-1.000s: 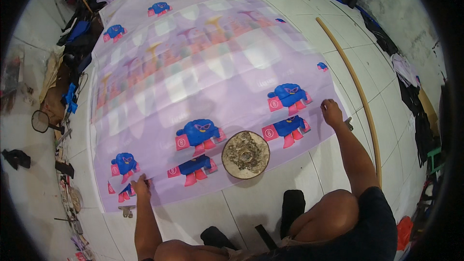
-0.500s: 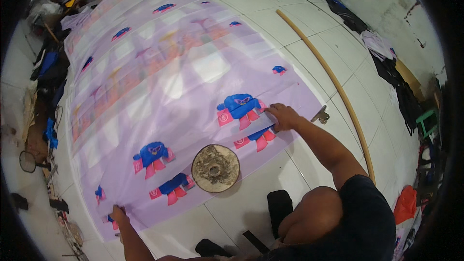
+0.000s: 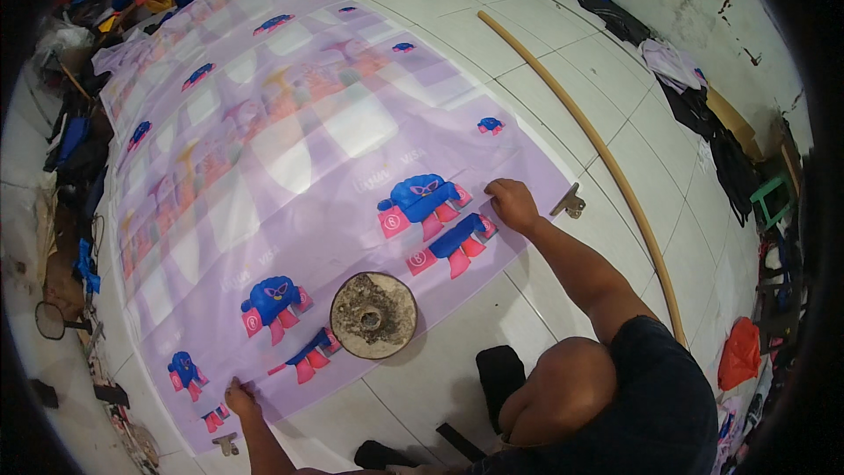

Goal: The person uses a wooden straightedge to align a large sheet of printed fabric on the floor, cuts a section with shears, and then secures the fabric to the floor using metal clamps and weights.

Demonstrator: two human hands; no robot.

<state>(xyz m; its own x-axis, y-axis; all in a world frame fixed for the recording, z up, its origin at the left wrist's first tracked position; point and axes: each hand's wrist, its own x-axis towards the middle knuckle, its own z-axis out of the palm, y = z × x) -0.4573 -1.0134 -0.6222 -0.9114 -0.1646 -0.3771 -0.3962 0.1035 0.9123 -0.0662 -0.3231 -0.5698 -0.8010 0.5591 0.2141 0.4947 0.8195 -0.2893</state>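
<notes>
A thin lilac sheet (image 3: 290, 251) printed with blue-and-pink cartoon figures is spread over the floor, with folded layers along its near edge. My left hand (image 3: 239, 394) pinches it near the near-left corner, beside a metal bulldog clip (image 3: 226, 445). Farther right, my right hand (image 3: 514, 204) is closed on a fold of the sheet, close to another bulldog clip (image 3: 570, 200) at the right corner. Between my hands a round, stained disc with a centre hole (image 3: 374, 315) rests on the near edge. Both thumbs are partly hidden.
A long yellowish pole (image 3: 585, 127) lies on the white tiles to the right. Dark cloths (image 3: 734, 167), a green stool (image 3: 772, 202) and a red bag (image 3: 739, 354) line the right wall. Piled clutter (image 3: 75, 136) runs down the left side. My knee (image 3: 563, 391) is close to the near edge.
Printed figures near both hands have shifted as the sheet's folds moved. My left hand sits a little farther right, exposing the left clip. My right hand has moved slightly off the large figure.
</notes>
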